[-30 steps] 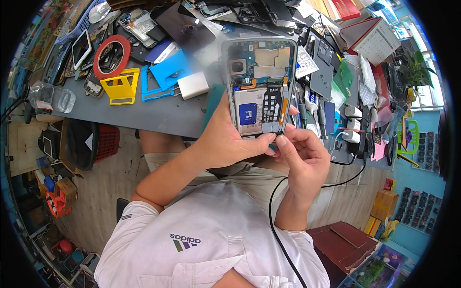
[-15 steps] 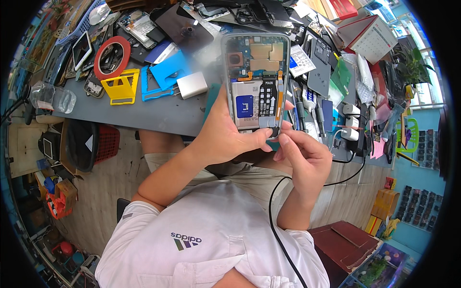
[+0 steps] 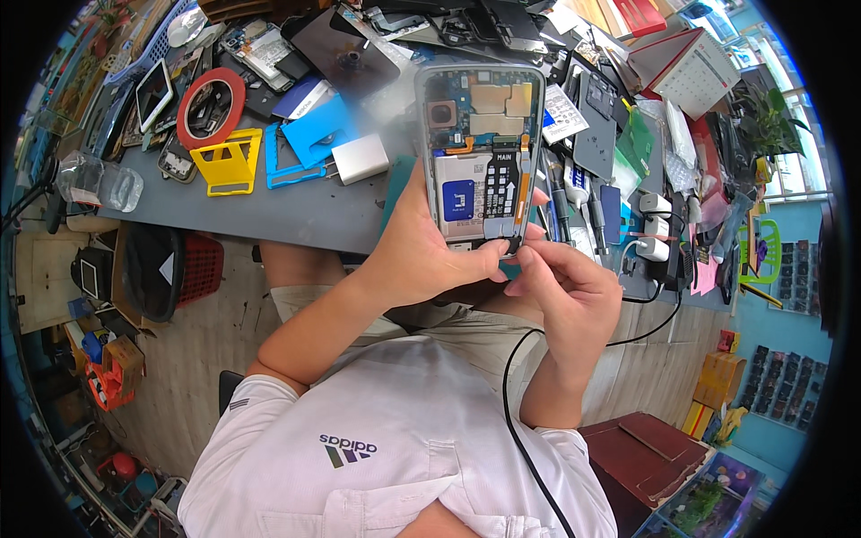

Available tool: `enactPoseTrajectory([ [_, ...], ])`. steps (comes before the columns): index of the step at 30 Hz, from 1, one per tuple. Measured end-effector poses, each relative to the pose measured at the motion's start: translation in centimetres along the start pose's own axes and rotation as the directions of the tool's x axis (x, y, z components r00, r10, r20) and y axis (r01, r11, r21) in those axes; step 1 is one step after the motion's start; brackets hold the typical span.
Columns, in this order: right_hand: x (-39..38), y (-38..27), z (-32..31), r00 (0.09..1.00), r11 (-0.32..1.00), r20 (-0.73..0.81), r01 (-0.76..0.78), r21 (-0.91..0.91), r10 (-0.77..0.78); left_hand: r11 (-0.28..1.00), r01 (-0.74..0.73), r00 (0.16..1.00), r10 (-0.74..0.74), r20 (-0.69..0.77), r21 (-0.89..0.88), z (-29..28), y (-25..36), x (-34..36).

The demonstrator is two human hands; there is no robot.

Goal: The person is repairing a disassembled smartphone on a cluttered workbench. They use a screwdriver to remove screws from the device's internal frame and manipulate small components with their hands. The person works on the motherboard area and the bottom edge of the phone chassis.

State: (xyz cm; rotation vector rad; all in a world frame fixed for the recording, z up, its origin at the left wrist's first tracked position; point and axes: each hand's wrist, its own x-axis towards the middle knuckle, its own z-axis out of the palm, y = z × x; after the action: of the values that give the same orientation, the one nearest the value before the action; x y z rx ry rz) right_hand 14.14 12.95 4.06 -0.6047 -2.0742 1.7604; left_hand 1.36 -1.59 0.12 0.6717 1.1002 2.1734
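My left hand (image 3: 439, 255) is wrapped round an opened smartphone (image 3: 464, 188), held upright above the desk's near edge. Its back cover is off, baring a circuit board (image 3: 489, 103) on top, a silver battery (image 3: 464, 170) with a blue label, and an orange ribbon cable (image 3: 523, 193) down the right side. My left thumb presses on the phone's lower end, beside a small black part (image 3: 513, 244). At the lower right corner my right hand (image 3: 565, 278) is closed in a pinch, thumb against forefinger. Whatever sits between those fingertips is hidden.
On the desk (image 3: 233, 211) to the left are a yellow phone stand (image 3: 226, 161), a blue stand (image 3: 314, 134), a white charger block (image 3: 360, 160) and a red tape roll (image 3: 210, 108). Phone parts crowd the back. White plugs (image 3: 656, 229) fill the right side; a black cable (image 3: 507, 394) crosses my shirt.
The phone has shifted very slightly, its upper end a little to the right. Both hands keep nearly the same grip, the right fingertips still at the lower corner.
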Motion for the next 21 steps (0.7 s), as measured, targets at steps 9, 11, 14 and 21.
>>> enactPoseTrajectory([
  [9,-0.03,0.12,0.17,1.000,1.000,-0.005,0.018,0.004,-0.018,1.000,0.024,1.000,-0.024,0.013,0.013,0.19,0.16,0.11],
  [11,0.05,0.11,0.19,0.999,0.998,0.001,0.046,-0.031,-0.046,1.000,0.019,1.000,-0.020,0.010,0.003,0.19,0.17,0.14],
  [14,0.03,0.08,0.10,0.997,0.995,0.024,0.071,-0.075,-0.069,1.000,0.023,1.000,-0.023,-0.005,-0.018,0.31,0.17,0.11],
  [21,-0.11,0.32,0.41,0.999,0.999,0.005,0.046,0.009,-0.046,1.000,-0.013,1.000,0.013,0.003,0.015,0.13,-0.21,0.10],
])
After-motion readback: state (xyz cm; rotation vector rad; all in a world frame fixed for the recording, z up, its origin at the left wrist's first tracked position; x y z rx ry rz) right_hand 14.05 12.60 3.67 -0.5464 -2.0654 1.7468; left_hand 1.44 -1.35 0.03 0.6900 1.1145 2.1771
